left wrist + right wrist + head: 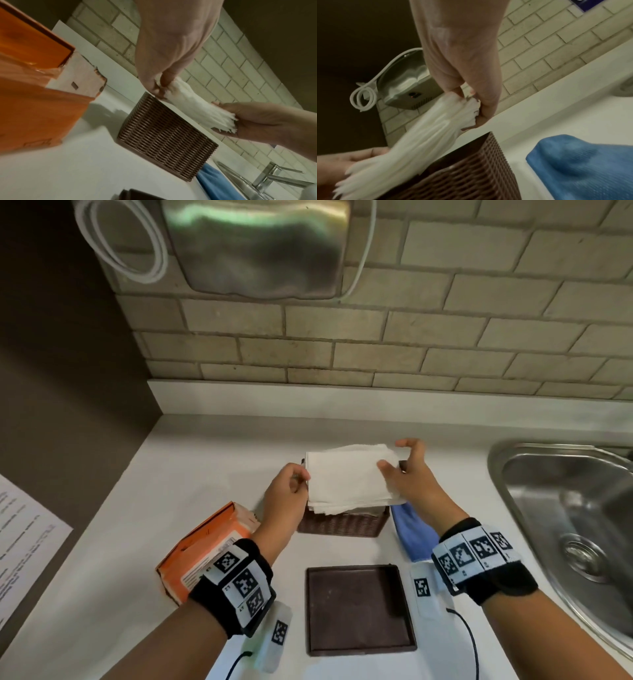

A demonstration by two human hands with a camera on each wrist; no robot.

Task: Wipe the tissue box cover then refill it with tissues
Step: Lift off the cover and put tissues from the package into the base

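Both hands hold one stack of white tissues point(349, 479) just above the open top of the brown woven tissue box cover point(343, 523), which stands on the white counter point(212, 453). The left hand point(286, 491) pinches the stack's left edge between thumb and curled fingers. The right hand point(406, 474) grips the right edge, thumb on top, fingers curled underneath. The stack sags slightly between them.

The orange tissue carton point(202, 549) lies just left of the cover, one end torn open; its print is too blurred to read. A blue cloth point(412, 530) lies just right of the cover. A dark brown square panel point(358, 609) lies flat nearer the person. The steel sink point(561, 508) is at right. The printed sheet point(24, 535) at far left is illegible.
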